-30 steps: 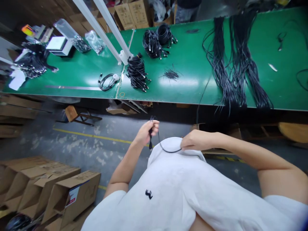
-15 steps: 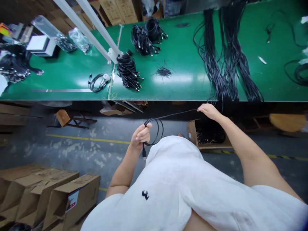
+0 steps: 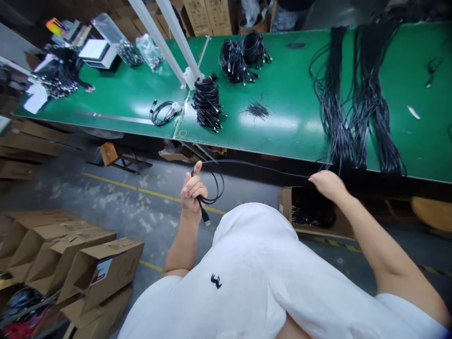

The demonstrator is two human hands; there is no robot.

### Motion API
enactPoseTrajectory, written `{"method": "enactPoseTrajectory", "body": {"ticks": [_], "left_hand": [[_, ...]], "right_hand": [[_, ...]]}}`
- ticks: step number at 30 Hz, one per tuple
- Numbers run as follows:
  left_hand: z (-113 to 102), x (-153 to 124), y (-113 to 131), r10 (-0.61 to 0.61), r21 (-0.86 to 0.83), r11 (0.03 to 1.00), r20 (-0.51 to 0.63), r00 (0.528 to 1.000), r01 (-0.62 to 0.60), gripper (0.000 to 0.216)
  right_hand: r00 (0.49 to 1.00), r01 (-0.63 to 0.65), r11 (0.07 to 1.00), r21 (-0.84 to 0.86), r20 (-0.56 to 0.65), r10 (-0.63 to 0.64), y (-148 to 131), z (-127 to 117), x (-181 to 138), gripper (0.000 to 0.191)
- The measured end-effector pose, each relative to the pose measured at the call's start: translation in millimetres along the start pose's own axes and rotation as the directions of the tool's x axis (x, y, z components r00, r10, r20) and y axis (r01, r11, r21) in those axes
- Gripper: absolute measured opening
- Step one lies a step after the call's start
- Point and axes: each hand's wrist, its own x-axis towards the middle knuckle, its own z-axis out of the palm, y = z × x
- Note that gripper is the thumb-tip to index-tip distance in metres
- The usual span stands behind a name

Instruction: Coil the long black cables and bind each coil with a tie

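My left hand (image 3: 192, 192) is closed around a partly coiled black USB cable (image 3: 221, 188), thumb pointing up. The cable's USB plug (image 3: 206, 220) hangs below that hand. From the coil a length of the cable runs across to my right hand (image 3: 328, 184), whose fingers pinch it near the table's front edge. Long straight black cables (image 3: 335, 113) lie on the green table (image 3: 289, 103), just beyond my right hand. Bundles of coiled cables (image 3: 206, 103) rest further left on the table, and a small heap of short black ties (image 3: 257, 109) lies between.
A single coiled cable (image 3: 163, 113) lies left of the white posts (image 3: 183, 42). Under the table stands a carton (image 3: 286, 207) with black items inside. Open cardboard boxes (image 3: 116, 263) are at lower left, near a wooden stool (image 3: 108, 153). A person stands behind the table.
My hands have moved further apart, the left one leftward and the right one rightward, with the cable stretched between them. The view has turned, so the table now appears slanted.
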Motion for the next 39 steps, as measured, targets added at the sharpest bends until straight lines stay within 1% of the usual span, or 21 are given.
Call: {"method": "enactPoseTrajectory", "body": {"ticks": [1, 2, 3, 4, 6, 7, 9, 11, 14, 16, 17, 18, 21, 23, 25, 27, 30, 32, 35, 37, 39], "left_hand": [[2, 3, -6, -0.023, 0.049, 0.999, 0.014, 1.0, 0.022, 0.023], [4, 7, -13, -0.065, 0.125, 0.99, 0.027, 0.997, 0.062, 0.02], [7, 10, -22, -0.125, 0.221, 0.969, 0.039, 0.991, 0.113, 0.02], [9, 13, -31, -0.192, 0.324, 0.932, 0.054, 0.98, 0.164, 0.022], [14, 16, -53, -0.324, 0.508, 0.83, 0.104, 0.94, 0.23, 0.031], [16, 15, -63, -0.399, 0.574, 0.777, 0.134, 0.907, 0.257, 0.035], [21, 11, -81, -0.553, 0.644, 0.693, 0.187, 0.812, 0.324, 0.039], [26, 5, -92, -0.655, 0.642, 0.655, 0.219, 0.723, 0.399, 0.04], [35, -1, -95, -0.731, 0.562, 0.646, 0.261, 0.631, 0.517, 0.036], [38, -2, -92, -0.758, 0.487, 0.641, 0.278, 0.59, 0.593, 0.03], [39, -1, -90, -0.76, 0.443, 0.644, 0.277, 0.588, 0.623, 0.027], [39, 0, -88, -0.751, 0.393, 0.656, 0.265, 0.604, 0.644, 0.024], [40, 3, -84, -0.702, 0.233, 0.712, 0.196, 0.685, 0.663, 0.02], [41, 3, -84, -0.692, 0.158, 0.722, 0.164, 0.703, 0.674, 0.019], [44, 0, -83, -0.706, 0.133, 0.708, 0.16, 0.69, 0.693, 0.021], [48, -4, -79, -0.701, 0.127, 0.712, 0.184, 0.689, 0.691, 0.024], [50, -13, -65, -0.628, 0.072, 0.771, 0.25, 0.737, 0.633, 0.029], [48, -19, -55, -0.597, 0.04, 0.792, 0.26, 0.759, 0.609, 0.034], [44, -26, -49, -0.597, 0.022, 0.797, 0.177, 0.782, 0.604, 0.043], [44, -28, -53, -0.579, -0.015, 0.812, 0.092, 0.81, 0.583, 0.045], [46, -27, -60, -0.585, -0.054, 0.808, 0.039, 0.81, 0.586, 0.045]], "right_hand": [[0.99, 0.124, 0.992, -0.005, 0.062, -0.123, -23, -7, 7, 0.036], [0.947, 0.3, 0.953, 0.042, 0.112, -0.303, -52, -15, 13, 0.035], [0.878, 0.456, 0.884, 0.108, 0.111, -0.466, -82, -23, 19, 0.035], [0.815, 0.559, 0.813, 0.159, 0.07, -0.575, -111, -32, 25, 0.035], [0.745, 0.659, 0.718, 0.222, -0.069, -0.663, -151, -50, 38, 0.037], [0.728, 0.682, 0.693, 0.232, -0.135, -0.672, -160, -59, 44, 0.038], [0.706, 0.707, 0.663, 0.245, -0.207, -0.677, -160, -73, 55, 0.04], [0.712, 0.7, 0.661, 0.27, -0.204, -0.672, -146, -83, 61, 0.04], [0.778, 0.618, 0.702, 0.354, -0.145, -0.612, -119, -86, 67, 0.042], [0.83, 0.541, 0.73, 0.417, -0.122, -0.545, -98, -79, 70, 0.044], [0.858, 0.498, 0.751, 0.434, -0.123, -0.498, -84, -73, 72, 0.044], [0.89, 0.448, 0.783, 0.431, -0.129, -0.437, -68, -65, 73, 0.044], [0.961, 0.259, 0.915, 0.311, -0.179, -0.212, -10, -39, 71, 0.042], [0.972, 0.119, 0.972, 0.202, -0.223, -0.072, 29, -28, 64, 0.041], [0.967, 0.021, 0.993, 0.112, -0.256, 0.009, 58, -31, 58, 0.043], [0.956, -0.014, 0.999, 0.051, -0.291, 0.028, 72, -45, 53, 0.047], [0.93, -0.025, 0.999, 0.037, -0.365, 0.037, 73, -73, 52, 0.053], [0.927, -0.034, 0.998, 0.048, -0.371, 0.049, 71, -83, 55, 0.057], [0.963, 0.025, 0.997, 0.07, -0.269, -0.005, 81, -73, 63, 0.055], [0.979, 0.076, 0.994, 0.079, -0.197, -0.059, 94, -59, 70, 0.051], [0.988, 0.059, 0.997, 0.05, -0.148, -0.051, 102, -52, 76, 0.049]]}}
